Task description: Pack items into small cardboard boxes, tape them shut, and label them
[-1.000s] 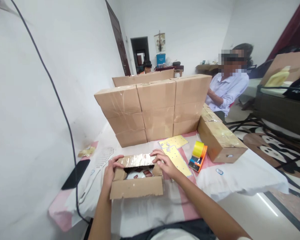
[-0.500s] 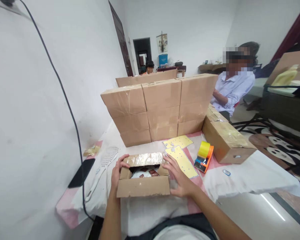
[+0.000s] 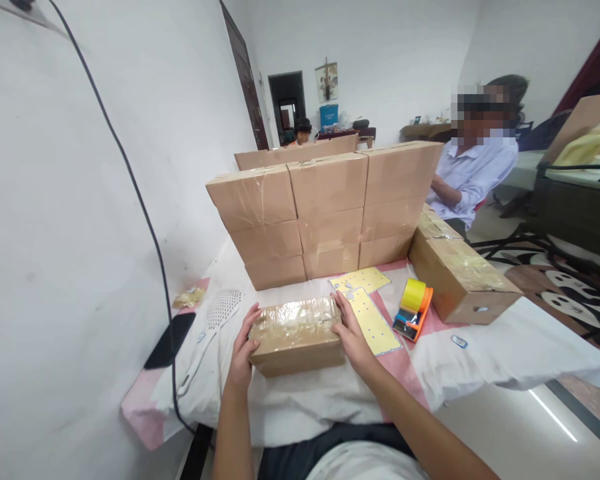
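A black cable (image 3: pixel 145 220) hangs down the white wall at far left; below it a dark phone (image 3: pixel 170 331) lies at the worktop's (image 3: pixel 505 353) left edge, with a white perforated scoop (image 3: pixel 215 320) just beside it; the left hand (image 3: pixel 243 350) presses flat against the left end of a small cardboard box (image 3: pixel 296 337), fingers (image 3: pixel 253 317) loosely curled round that end; the box sits near the front edge of the worktop, flaps down, its top glossy with clear tape; no writing on it can be read; the right hand (image 3: pixel 351 332) holds the box's right end the same way, fingers spread along the side; behind the box a wall of stacked cartons (image 3: pixel 325 213) stands unlabelled, with a strip of bare cloth between; right of the hand lie yellow dotted sheets (image 3: pixel 367 313), then an orange tape dispenser (image 3: pixel 413 310) with a yellow roll, then a long taped carton (image 3: pixel 463 280) near the right edge; a seated person (image 3: pixel 473 177) is beyond it; the front right of the worktop lies open.
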The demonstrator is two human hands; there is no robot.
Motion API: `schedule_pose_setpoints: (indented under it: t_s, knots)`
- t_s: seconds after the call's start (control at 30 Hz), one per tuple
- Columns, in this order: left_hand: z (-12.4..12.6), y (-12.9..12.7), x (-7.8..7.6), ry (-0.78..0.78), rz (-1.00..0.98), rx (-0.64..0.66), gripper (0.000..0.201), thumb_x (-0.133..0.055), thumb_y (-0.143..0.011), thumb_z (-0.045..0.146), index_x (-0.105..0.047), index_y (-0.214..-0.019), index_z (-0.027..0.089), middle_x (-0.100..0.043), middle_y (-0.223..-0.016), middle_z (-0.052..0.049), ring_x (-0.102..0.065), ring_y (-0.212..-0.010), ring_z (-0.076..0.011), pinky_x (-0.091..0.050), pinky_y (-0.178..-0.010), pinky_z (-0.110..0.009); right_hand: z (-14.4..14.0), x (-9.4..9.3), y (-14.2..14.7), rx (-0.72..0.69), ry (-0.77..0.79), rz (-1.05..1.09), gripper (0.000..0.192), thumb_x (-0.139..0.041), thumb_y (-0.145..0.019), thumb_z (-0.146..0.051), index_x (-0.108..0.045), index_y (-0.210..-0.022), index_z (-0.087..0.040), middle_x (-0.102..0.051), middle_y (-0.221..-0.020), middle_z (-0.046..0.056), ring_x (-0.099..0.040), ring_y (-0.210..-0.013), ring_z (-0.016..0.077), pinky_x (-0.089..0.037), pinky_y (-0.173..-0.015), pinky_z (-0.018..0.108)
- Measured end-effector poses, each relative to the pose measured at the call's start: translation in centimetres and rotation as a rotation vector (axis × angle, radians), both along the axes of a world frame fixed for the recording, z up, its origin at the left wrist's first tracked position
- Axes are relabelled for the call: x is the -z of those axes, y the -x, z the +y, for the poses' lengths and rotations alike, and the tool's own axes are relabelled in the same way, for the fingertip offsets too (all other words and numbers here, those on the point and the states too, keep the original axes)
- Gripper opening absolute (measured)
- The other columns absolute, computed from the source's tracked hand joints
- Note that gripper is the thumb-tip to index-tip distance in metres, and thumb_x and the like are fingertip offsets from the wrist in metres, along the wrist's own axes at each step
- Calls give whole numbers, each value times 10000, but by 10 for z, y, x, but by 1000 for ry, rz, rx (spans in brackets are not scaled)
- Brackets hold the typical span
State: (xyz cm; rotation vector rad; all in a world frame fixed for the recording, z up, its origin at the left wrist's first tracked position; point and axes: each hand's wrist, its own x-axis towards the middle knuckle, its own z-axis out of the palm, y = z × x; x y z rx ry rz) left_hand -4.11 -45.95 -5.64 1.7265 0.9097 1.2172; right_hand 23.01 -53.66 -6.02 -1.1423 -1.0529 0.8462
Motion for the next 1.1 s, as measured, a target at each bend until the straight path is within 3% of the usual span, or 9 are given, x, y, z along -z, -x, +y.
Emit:
schedule_pose_setpoints:
  t_s: [0.13, 0.23, 0.3, 0.47, 0.63, 0.73, 0.9, 1.0, 1.1]
  knots:
    - [-1, -3, -2, 72, -31, -28, 523, -464, -732, 254, -671, -1211, 224, -381, -1670, -26, -299, -1568, -306, -266, -1281, -484, -3, -8, -4, -32, 32, -25, 868, -495, -772, -173, -297, -1605, -315, -275, -1713, 18, -235, -1598, 231, -279, -1291, 507]
    - [-3, -9, -2, 96, -135, -57, 189, -485, -701, 243, -614, -836, 210, -431, -1641, -30, -337, -1544, -327, -248, -1274, -515, -2, -14, -1, -20, 27, -23, 857, -506, -752, -172, -356, -1585, -310, -325, -1692, 6, -278, -1580, 223, -246, -1303, 477]
    - [-3, -11, -1, 77, -195, -84, 45, -503, -697, 245, -522, -715, 208, -487, -1600, -42, -376, -1517, -347, -254, -1260, -535, -3, -14, 1, -2, 17, 2, 808, -546, -773, -197, -406, -1559, -321, -369, -1672, 7, -311, -1564, 232, -254, -1296, 465]
    - [-2, -8, 2, 28, -186, -93, 46, -517, -741, 246, -535, -717, 211, -504, -1587, -53, -389, -1513, -346, -272, -1242, -533, -24, -2, -19, 65, -30, 112, 558, -604, -924, -429, -523, -1460, -299, -514, -1571, 81, -503, -1436, 270, -374, -1215, 498]
    - [-11, -6, 7, -71, -189, -164, 150, -542, -866, 302, -628, -790, 206, -513, -1578, -77, -415, -1503, -333, -281, -1244, -520, -57, 14, -84, 386, 34, -30, 324, -680, -884, -470, -708, -1106, -235, -720, -1242, 105, -656, -1191, 277, -490, -1080, 492]
    - [-20, -6, 13, -185, -165, -254, 204, -558, -904, 344, -702, -929, 202, -498, -1587, -93, -402, -1511, -330, -300, -1239, -508, -67, 16, -120, 441, 67, -39, 314, -706, -846, -506, -697, -983, -223, -754, -1069, 96, -706, -1013, 256, -564, -941, 460]
    - [-30, -8, 17, -281, -165, -331, 231, -591, -923, 323, -727, -1067, 204, -528, -1555, -103, -463, -1468, -316, -348, -1221, -506, -50, 4, -139, 344, 87, -299, 196, -636, -892, -392, -693, -948, -213, -762, -959, 81, -728, -916, 237, -585, -858, 413]
    - [-31, -10, 13, -338, -167, -365, 248, -598, -912, 316, -718, -1098, 205, -540, -1537, -109, -484, -1448, -319, -369, -1211, -524, -24, -4, -132, 139, 150, -625, 185, -566, -924, -255, -722, -1004, -197, -757, -1035, 97, -717, -919, 235, -576, -844, 399]
    - [-32, -11, 9, -361, -165, -410, 277, -563, -912, 336, -703, -1108, 199, -541, -1529, -121, -490, -1441, -326, -385, -1197, -545, 4, -9, -120, -92, 196, -947, 270, -559, -932, -168, -733, -1137, -182, -701, -1206, 131, -666, -1095, 271, -530, -962, 428]
